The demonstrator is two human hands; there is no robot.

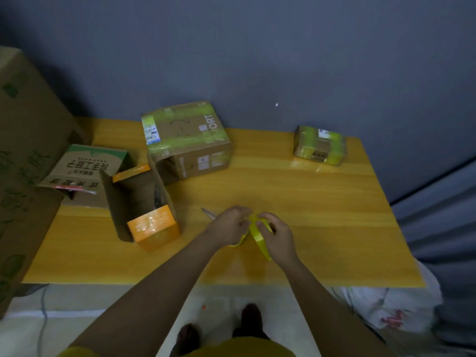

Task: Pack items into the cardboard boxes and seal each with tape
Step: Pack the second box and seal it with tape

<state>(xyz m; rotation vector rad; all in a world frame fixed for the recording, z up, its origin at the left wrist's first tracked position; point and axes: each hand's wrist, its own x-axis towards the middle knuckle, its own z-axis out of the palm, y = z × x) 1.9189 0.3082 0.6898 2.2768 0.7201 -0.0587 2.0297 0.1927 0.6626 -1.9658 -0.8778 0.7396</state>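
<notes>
Tape: yellow roll (258,231), lower centre of the frame, over the table (322,215).
Right hand (277,234): fingers curled round the roll.
Left hand (230,226): fingertips pinch at the roll's edge.
Open box (140,202): left of the hands, orange end.
Taped box (186,141): upper centre.
Small taped box (319,148): upper right.
Scissors (208,213): just left of the left hand, mostly hidden.

Dim, yellow-tinted indoor light, soft overall focus, glare patches on the glossy worktop (322,202) near its far right, faint shadows beneath the forearms, dark wall (283,60), wide-angle bending at frame edges, corners murky
</notes>
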